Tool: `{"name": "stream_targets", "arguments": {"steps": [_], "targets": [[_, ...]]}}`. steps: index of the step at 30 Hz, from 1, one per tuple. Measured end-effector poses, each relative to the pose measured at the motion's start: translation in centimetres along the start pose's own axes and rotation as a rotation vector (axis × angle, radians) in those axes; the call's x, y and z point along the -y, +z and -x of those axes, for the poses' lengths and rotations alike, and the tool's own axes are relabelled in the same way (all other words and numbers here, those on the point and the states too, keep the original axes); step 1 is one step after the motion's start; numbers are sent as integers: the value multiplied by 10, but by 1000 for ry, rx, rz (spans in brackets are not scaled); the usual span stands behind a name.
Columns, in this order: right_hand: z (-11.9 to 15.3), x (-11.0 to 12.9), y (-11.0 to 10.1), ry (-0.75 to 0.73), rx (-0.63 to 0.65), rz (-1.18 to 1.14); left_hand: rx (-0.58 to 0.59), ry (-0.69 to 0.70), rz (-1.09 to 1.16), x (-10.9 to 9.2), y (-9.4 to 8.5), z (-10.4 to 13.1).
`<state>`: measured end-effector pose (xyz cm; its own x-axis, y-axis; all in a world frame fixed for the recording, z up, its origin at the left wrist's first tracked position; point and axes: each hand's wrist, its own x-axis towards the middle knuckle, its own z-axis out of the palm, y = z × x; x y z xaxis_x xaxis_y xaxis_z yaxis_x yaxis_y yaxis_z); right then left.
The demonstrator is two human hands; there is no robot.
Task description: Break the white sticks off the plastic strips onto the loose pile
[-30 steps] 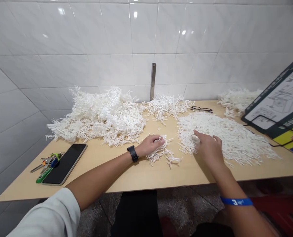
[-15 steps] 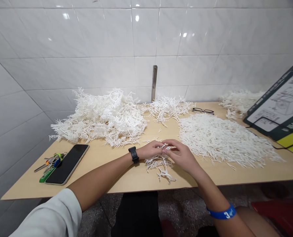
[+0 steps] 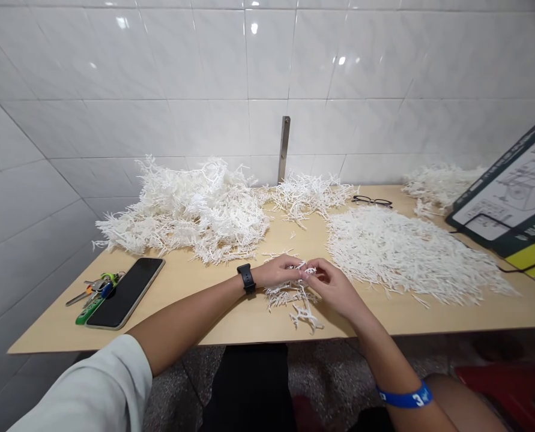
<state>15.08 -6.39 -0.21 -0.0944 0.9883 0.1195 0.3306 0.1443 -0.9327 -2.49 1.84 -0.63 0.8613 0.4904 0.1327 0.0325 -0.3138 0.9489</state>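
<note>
My left hand (image 3: 280, 271) and my right hand (image 3: 332, 287) meet over the near part of the table, fingertips close together. Both pinch a small white branched plastic piece (image 3: 310, 271), partly covered by the fingers. Below my fingers lies a little heap of white branched pieces (image 3: 281, 295). A thicker white branching stem (image 3: 307, 315) sits just in front of it, near the table's front edge. To the right of my right hand spreads a flat layer of short white sprigs (image 3: 406, 252). Behind my left wrist rises a big tangled pile of white branches (image 3: 195, 210).
On the wooden table (image 3: 195, 300) a phone (image 3: 125, 294) lies at left beside keys (image 3: 98, 288). A smaller white pile (image 3: 310, 193) and eyeglasses (image 3: 372, 201) are at the back. A printed box (image 3: 510, 198) leans at right, before another white pile (image 3: 442, 183). A tiled wall (image 3: 204, 66) stands behind.
My right fingers have drawn in from a raised arch to a tighter pinch. The view has shifted slightly. The piles look the same.
</note>
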Motion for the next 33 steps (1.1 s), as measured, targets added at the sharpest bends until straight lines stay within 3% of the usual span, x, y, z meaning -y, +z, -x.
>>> {"name": "stream_targets", "arguments": {"steps": [9,17,25,33], "targets": [[0,-4,-4,-62,72,74,-12,-26,-25,-5,0,0],[9,-3,-2,37,85,-33,-38,-76,-31,-6,-1,0],[29,7,-15,-11,287,359,228,-92,-68,-9,-8,6],[28,28,-30,65,442,527,347,-115,-93,-6,-2,1]]}}
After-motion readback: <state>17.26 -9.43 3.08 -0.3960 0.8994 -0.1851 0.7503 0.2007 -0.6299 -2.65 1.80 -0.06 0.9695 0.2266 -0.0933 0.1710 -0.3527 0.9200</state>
